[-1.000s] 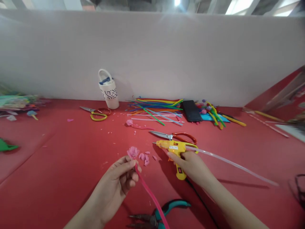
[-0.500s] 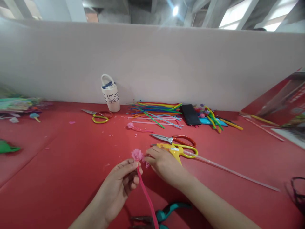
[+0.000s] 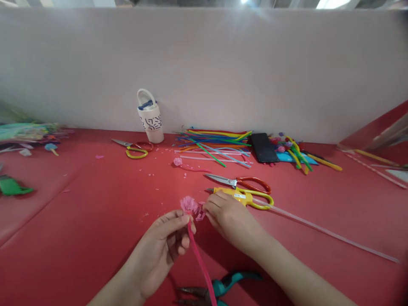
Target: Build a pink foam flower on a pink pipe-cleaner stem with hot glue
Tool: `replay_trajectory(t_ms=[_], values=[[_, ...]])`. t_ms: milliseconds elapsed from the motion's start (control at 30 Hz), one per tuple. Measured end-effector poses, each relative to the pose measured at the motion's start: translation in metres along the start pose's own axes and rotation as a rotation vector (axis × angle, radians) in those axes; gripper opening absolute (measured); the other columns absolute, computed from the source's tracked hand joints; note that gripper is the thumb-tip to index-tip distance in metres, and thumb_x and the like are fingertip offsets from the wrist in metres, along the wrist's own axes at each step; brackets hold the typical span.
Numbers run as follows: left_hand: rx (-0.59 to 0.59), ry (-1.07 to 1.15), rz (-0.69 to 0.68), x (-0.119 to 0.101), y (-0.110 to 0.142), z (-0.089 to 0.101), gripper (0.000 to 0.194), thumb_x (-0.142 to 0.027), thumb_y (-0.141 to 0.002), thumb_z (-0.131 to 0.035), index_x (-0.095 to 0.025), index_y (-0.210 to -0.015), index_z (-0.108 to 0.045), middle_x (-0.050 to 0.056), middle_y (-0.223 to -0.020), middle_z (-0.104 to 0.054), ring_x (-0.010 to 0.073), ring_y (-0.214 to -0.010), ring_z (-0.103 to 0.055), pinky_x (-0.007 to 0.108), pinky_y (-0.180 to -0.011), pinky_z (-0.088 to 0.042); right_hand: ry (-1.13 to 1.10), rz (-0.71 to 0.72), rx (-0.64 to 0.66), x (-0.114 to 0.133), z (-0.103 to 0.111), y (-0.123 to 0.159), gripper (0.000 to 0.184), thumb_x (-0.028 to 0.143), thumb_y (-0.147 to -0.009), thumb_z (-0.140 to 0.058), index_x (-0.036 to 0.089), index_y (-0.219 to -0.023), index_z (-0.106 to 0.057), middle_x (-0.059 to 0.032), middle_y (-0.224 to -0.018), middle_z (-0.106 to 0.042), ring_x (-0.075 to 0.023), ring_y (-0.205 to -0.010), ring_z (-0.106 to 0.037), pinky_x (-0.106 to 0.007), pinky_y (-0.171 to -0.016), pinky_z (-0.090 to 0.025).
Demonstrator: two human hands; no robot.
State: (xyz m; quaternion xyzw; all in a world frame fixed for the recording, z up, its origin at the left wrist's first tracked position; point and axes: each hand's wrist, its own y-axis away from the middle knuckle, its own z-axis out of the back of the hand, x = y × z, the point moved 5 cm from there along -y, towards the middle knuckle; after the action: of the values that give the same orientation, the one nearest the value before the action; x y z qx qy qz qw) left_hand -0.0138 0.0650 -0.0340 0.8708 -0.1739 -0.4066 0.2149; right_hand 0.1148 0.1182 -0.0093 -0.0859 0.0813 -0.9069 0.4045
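Observation:
My left hand pinches a pink pipe cleaner just below the ruffled pink flower head at its top. The stem hangs down toward the near edge. Just right of the flower, my right hand is closed, its fingertips down at some small pink pieces. Whether it grips one is hidden. Behind that hand lies a yellow glue gun, partly covered, with a long clear glue stick trailing right. Teal-handled pliers lie under the stem.
Scissors with red and yellow handles lie behind the glue gun, a second pair further left. Along the back stand a white cup, loose pipe cleaners and a black phone. A finished-looking pink flower lies before them.
The view has tilted down and shifted slightly. My right hand has drawn a little away from the flower, and more of the pink pieces shows between them. My left hand keeps its pinch.

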Motion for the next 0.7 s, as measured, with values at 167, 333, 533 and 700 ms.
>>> replay_trajectory(t_ms=[167,333,533,700], values=[[0.018,-0.038,0.005,0.002,0.001,-0.001,0.008,-0.016,-0.072,-0.068,-0.013,-0.065,-0.064,-0.003,-0.054,-0.063,0.0023,-0.04,-0.053,0.01,-0.038,-0.041,0.01,0.009,0.002,0.004,-0.009,-0.003,0.015,0.004,-0.081,-0.053,0.013,-0.074,-0.063,-0.0087,-0.077,-0.063,-0.0219,-0.074,-0.052,-0.033,-0.066,-0.038],[0.047,-0.072,0.003,0.001,0.003,-0.005,0.013,-0.021,-0.072,-0.068,-0.013,-0.064,-0.063,-0.003,-0.054,-0.061,0.002,-0.038,-0.049,0.011,-0.037,-0.038,-0.131,-0.061,-0.089,-0.002,0.002,0.0,0.015,0.004,-0.082,-0.051,0.014,-0.079,-0.062,-0.0072,-0.077,-0.066,-0.0204,-0.074,-0.058,-0.03,-0.067,-0.043],[0.05,-0.112,0.007,0.003,0.003,-0.006,0.013,-0.022,-0.072,-0.067,-0.013,-0.065,-0.062,-0.002,-0.058,-0.062,0.0015,-0.038,-0.048,0.011,-0.037,-0.036,-0.36,-0.241,-0.248,-0.007,0.05,0.01,0.01,0.013,-0.087,-0.051,0.021,-0.09,-0.057,0.0014,-0.085,-0.07,-0.0124,-0.077,-0.065,-0.021,-0.067,-0.049],[0.074,-0.16,-0.026,0.004,0.004,-0.006,0.015,-0.023,-0.074,-0.066,-0.013,-0.065,-0.06,-0.001,-0.057,-0.061,0.0027,-0.038,-0.048,0.012,-0.037,-0.037,-0.668,-0.295,-0.267,0.005,0.073,0.014,0.012,0.012,-0.082,-0.054,0.023,-0.078,-0.059,0.004,-0.077,-0.069,-0.0133,-0.073,-0.066,-0.022,-0.066,-0.049]])
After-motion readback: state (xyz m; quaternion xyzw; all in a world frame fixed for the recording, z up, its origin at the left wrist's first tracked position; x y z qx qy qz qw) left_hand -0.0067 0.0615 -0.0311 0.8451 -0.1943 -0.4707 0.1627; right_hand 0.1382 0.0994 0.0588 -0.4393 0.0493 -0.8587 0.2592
